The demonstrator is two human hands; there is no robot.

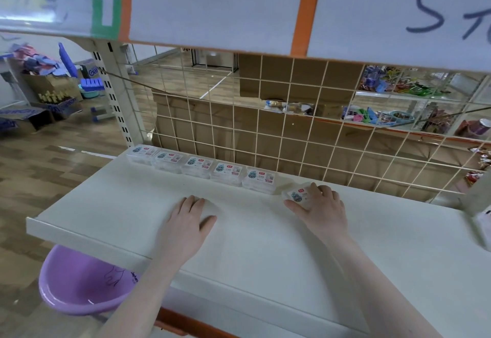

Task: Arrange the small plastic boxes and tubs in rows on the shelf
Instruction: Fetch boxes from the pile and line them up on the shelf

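Five clear plastic boxes (202,163) stand in a row along the back of your shelf (132,204), side by side against the wire grid (292,130), each flat and rectangular with a white label bearing a blue picture and a small red mark; what is inside them you cannot tell. A sixth box (299,196) of the same kind sits just right of the row's end, a little forward of it and turned at a slight angle. Your right hand (320,208) lies over this box, fingers curled round its far edge and thumb along its near left side, gripping it against the shelf. Your left hand (187,220) rests flat on the bare shelf, fingers straight and close together, thumb spread to the right, holding nothing; it lies in front of the row, well apart from the sixth box. The shelf is a smooth, matt, cream-white metal board with a folded front lip. Below its left end hangs a round, glossy purple basin (77,287) with dark scribbles on its inner wall. Behind the grid stand brown cardboard sheets (292,77). At the far right edge of the shelf part of a white box (485,220) shows, cut off by the frame.
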